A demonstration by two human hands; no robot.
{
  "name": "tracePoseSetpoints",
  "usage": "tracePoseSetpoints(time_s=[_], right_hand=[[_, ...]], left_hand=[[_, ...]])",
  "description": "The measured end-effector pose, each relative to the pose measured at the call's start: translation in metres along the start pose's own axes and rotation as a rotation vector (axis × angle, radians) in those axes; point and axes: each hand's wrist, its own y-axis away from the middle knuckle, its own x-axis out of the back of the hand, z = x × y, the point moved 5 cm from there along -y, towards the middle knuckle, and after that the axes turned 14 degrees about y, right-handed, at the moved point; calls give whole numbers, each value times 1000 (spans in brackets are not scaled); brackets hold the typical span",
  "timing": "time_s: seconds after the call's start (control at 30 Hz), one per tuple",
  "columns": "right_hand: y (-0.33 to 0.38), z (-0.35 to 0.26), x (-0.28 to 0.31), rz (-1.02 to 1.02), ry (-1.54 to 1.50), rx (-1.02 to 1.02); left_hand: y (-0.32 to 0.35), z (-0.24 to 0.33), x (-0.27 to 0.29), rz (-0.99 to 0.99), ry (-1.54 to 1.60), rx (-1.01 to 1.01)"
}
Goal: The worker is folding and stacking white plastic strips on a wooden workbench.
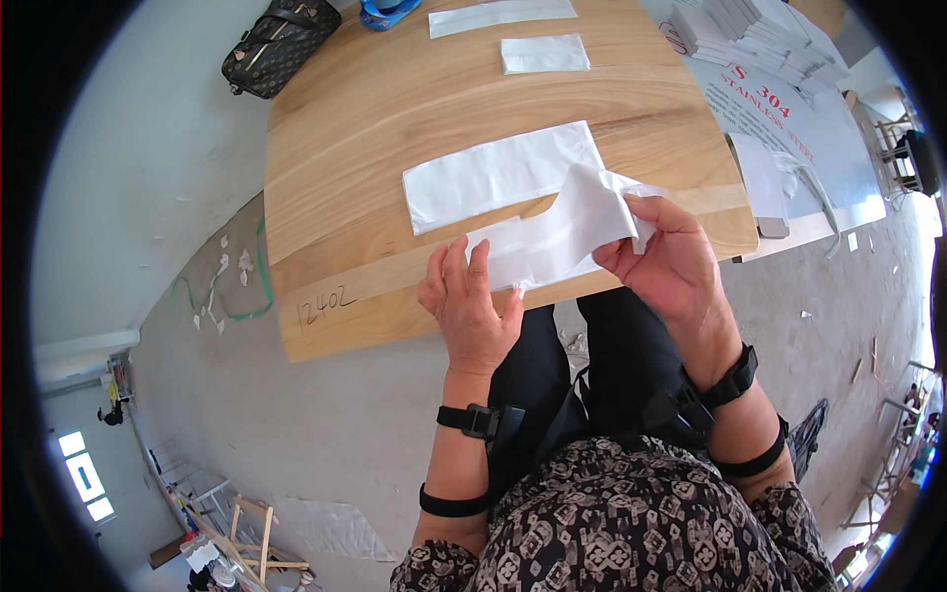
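A thin white folded sheet [557,232], of paper or soft fabric, lies along the table's near edge, its right part lifted and curling over. My right hand [671,252] pinches that raised end between thumb and fingers. My left hand [469,311] rests at the sheet's left end with fingers spread, its thumb touching the near edge. Just beyond lies a wider flat white folded piece [493,178], partly covered by the lifted sheet. Farther off are a small white folded piece [545,54] and a long white strip [503,16].
All this is on a wooden table [345,168] with rounded corners. A dark patterned handbag [281,47] and a blue item [387,12] are at its far left. Right of it, stacked white flat panels [760,39] stand on a sheet-covered surface [750,104]. Scraps litter the floor.
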Motion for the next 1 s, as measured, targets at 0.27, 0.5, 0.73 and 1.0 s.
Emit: tracePoseSetpoints(time_s=[0.27,0.5,0.73,1.0], right_hand=[[-3,10,-33,-165,-204,-104],[-17,-8,32,211,532,103],[-22,-7,69,303,804,171],[-17,8,3,102,359,13]], left_hand=[[-3,-1,-16,81,-90,-85],[1,-11,-5,186,-180,-193],[2,-13,-7,88,-134,-144],[-6,8,-17,11,-66,-51]])
